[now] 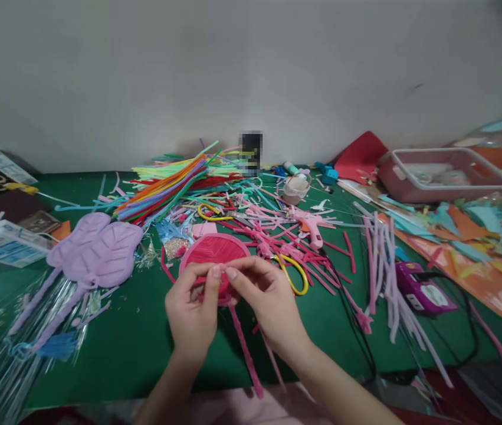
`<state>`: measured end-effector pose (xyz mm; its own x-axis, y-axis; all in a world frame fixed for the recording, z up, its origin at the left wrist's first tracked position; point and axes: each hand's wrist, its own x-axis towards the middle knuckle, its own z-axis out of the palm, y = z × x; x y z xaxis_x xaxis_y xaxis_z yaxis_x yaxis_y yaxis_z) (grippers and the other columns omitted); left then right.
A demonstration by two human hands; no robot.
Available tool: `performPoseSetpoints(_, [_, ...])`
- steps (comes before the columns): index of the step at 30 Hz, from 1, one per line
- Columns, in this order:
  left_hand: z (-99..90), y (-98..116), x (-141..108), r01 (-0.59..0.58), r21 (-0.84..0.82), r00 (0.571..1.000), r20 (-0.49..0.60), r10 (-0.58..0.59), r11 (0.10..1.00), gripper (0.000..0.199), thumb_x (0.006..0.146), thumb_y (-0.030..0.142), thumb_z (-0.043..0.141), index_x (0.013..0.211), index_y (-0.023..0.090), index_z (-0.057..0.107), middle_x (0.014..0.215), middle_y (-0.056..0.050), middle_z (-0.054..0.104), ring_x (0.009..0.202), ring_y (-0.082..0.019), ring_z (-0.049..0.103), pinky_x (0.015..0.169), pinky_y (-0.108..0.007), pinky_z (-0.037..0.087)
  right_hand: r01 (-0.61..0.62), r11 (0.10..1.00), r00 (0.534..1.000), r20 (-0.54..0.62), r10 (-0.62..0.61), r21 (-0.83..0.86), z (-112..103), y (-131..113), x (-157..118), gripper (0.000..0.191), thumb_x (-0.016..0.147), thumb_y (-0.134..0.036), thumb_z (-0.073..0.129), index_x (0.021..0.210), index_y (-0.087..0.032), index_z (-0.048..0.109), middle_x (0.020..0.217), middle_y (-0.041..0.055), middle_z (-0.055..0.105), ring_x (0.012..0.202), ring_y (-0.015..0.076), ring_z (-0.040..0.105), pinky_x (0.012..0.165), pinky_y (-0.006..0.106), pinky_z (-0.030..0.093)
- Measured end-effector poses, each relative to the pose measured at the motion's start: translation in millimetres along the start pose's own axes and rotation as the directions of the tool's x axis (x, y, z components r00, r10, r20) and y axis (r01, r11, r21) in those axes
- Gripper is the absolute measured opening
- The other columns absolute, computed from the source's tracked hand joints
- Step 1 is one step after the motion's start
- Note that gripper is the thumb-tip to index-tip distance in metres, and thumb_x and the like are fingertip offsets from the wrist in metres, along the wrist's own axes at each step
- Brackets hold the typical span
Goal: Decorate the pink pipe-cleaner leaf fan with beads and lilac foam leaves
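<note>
My left hand (195, 310) and my right hand (268, 301) meet with pinched thumbs and fingertips over the lower part of a round, deep pink fan (215, 251) that looks made of pipe cleaners. Whatever small piece sits between the fingertips is too hidden to name. Below the hands, the fan's wrapped pink handle (245, 354) runs down toward the table's near edge. A thinner pink strip (272, 360) hangs beneath my right hand. Yellow-handled scissors (295, 274) lie just right of my right hand, among cut pink pipe cleaners (317, 262).
Lilac leaf-shaped fans (104, 254) lie at left. A heap of coloured pipe cleaners (166, 186) is at the back. A pink glue gun (312, 230) and its black cord lie right of centre, near a purple device (425, 289). A plastic bin (445, 177) stands back right.
</note>
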<state>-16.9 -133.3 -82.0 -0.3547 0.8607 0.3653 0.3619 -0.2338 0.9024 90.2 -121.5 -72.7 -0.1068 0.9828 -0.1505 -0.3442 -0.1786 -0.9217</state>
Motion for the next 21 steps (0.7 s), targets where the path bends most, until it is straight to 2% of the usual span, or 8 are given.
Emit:
performPoseSetpoints(4, [0.8, -2.0, -3.7, 0.048, 0.02, 0.998, 0.031, -0.049, 0.999, 0.017, 0.088, 0.029, 0.059, 0.076, 0.018, 0.067, 0.065, 0.003, 0.067, 0.054, -0.01, 0.06, 0.049, -0.017, 0.047, 0.034, 0.998, 0.999, -0.032, -0.035, -0.057, -2.5, 3.9, 0.1, 0.021, 0.077, -0.037, 0.072, 0.083, -0.018, 0.066, 0.074, -0.0013, 0.064, 0.057, 0.0091, 0.055, 0.051, 0.021, 0.048])
performPoseSetpoints(7, [-13.0, -1.1, 4.4, 0.014, 0.083, 0.964, 0.262, -0.036, 0.996, 0.018, 0.09, 0.029, 0.058, 0.079, 0.019, 0.068, 0.067, 0.003, 0.068, 0.057, -0.01, 0.061, 0.052, -0.017, 0.046, 0.108, 0.934, 0.991, 0.108, -0.075, -0.341, -15.1, -12.4, 4.9, 0.013, 0.082, -0.03, 0.064, 0.081, -0.017, 0.064, 0.071, -0.0012, 0.061, 0.056, 0.0093, 0.052, 0.05, 0.021, 0.042])
performPoseSetpoints(9, [-24.5, 2.3, 14.6, -0.087, 0.137, 0.871, 0.491, 0.008, 0.987, 0.017, 0.091, 0.031, 0.058, 0.082, 0.021, 0.069, 0.073, 0.003, 0.069, 0.061, -0.01, 0.06, 0.055, -0.018, 0.044, 0.189, 0.798, 0.966, 0.256, -0.046, -0.572, -23.8, -29.1, 8.8, 0.006, 0.082, -0.02, 0.06, 0.078, -0.016, 0.063, 0.068, -0.0013, 0.06, 0.058, 0.0099, 0.052, 0.052, 0.021, 0.039])
performPoseSetpoints(11, [-33.7, 6.7, 25.8, -0.207, 0.147, 0.741, 0.669, 0.057, 0.967, 0.015, 0.091, 0.029, 0.058, 0.083, 0.021, 0.067, 0.078, 0.003, 0.068, 0.066, -0.01, 0.06, 0.059, -0.018, 0.044, 0.286, 0.621, 0.923, 0.383, 0.025, -0.73, -29.1, -44.7, 12.1, 0.008, 0.08, -0.012, 0.058, 0.075, -0.016, 0.063, 0.066, -0.0013, 0.061, 0.058, 0.0097, 0.051, 0.053, 0.021, 0.036])
performPoseSetpoints(13, [-38.9, 9.8, 34.9, -0.282, 0.132, 0.642, 0.762, 0.084, 0.95, 0.017, 0.092, 0.026, 0.056, 0.078, 0.02, 0.064, 0.073, 0.003, 0.064, 0.065, -0.01, 0.058, 0.061, -0.019, 0.043, 0.357, 0.507, 0.882, 0.462, 0.093, -0.784, -30.4, -55.2, 14.5, 0.011, 0.078, -0.007, 0.057, 0.073, -0.016, 0.063, 0.065, -0.0015, 0.061, 0.057, 0.0093, 0.049, 0.051, 0.022, 0.033])
performPoseSetpoints(14, [-39.9, 10.1, 38.0, -0.3, 0.123, 0.617, 0.782, 0.093, 0.946, 0.019, 0.092, 0.025, 0.055, 0.075, 0.019, 0.062, 0.07, 0.004, 0.062, 0.062, -0.009, 0.056, 0.06, -0.019, 0.042, 0.367, 0.5, 0.871, 0.479, 0.112, -0.784, -29.9, -58.2, 15.5, 0.012, 0.077, -0.007, 0.057, 0.073, -0.016, 0.063, 0.065, -0.0013, 0.062, 0.057, 0.0093, 0.049, 0.052, 0.021, 0.033])
performPoseSetpoints(16, [-39.7, 8.0, 40.7, -0.296, 0.106, 0.623, 0.775, 0.108, 0.949, 0.021, 0.091, 0.025, 0.054, 0.072, 0.019, 0.059, 0.064, 0.004, 0.057, 0.056, -0.009, 0.051, 0.054, -0.019, 0.038, 0.328, 0.563, 0.873, 0.471, 0.125, -0.758, -27.9, -60.7, 17.2, 0.01, 0.08, -0.01, 0.058, 0.074, -0.016, 0.065, 0.068, -0.0006, 0.064, 0.06, 0.0099, 0.053, 0.053, 0.021, 0.036])
performPoseSetpoints(21, [-32.6, -2.9, 30.9, -0.118, 0.024, 0.772, 0.631, 0.076, 0.993, 0.017, 0.089, 0.025, 0.057, 0.073, 0.019, 0.062, 0.065, 0.004, 0.058, 0.054, -0.009, 0.049, 0.05, -0.021, 0.037, 0.162, 0.757, 0.926, 0.363, 0.106, -0.633, -26.0, -56.7, 18.2, 0.009, 0.083, -0.021, 0.063, 0.078, -0.016, 0.068, 0.064, -0.0023, 0.062, 0.051, 0.0075, 0.052, 0.05, 0.02, 0.04])
